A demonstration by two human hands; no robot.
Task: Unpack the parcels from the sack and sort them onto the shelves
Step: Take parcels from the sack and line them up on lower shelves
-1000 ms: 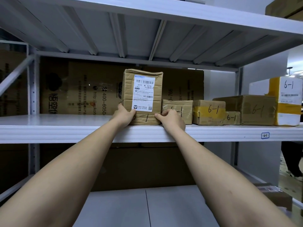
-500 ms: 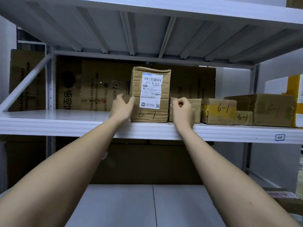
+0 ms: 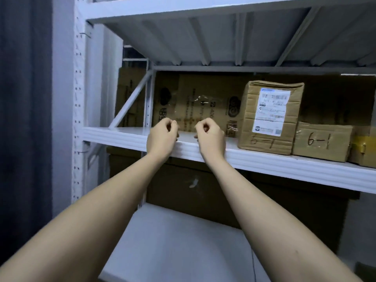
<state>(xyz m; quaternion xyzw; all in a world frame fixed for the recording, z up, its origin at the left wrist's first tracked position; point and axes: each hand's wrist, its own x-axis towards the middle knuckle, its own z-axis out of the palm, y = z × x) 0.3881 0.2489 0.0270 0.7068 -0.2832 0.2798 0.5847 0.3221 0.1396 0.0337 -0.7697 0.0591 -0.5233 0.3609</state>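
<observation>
— Now that both hands have let go of the tall parcel [image 3: 269,119], where does it stand?

— Upright on the middle shelf [image 3: 126,135], right of centre in the frame, label facing out with "6-1" written below it. It sits flush against a lower parcel [image 3: 322,142] on its right, also marked "6-1". A second ago the hands were at its lower corners; now they are well to its left.

— And the hands themselves?

— The left hand [image 3: 162,137] and the right hand [image 3: 211,138] are at the shelf's front lip, centre frame, fingers [image 3: 204,127] curled in loosely. Neither has anything in it. Whether the heels of the hands touch the lip I cannot tell.

— What does that mean for the job?

— I'd judge this parcel sorted: it is with the other "6-1" boxes and stands unaided. The view has also swung left, towards the upright post [image 3: 78,98]. The sack isn't in view, so the likely next step is going back to it for another parcel.
</observation>
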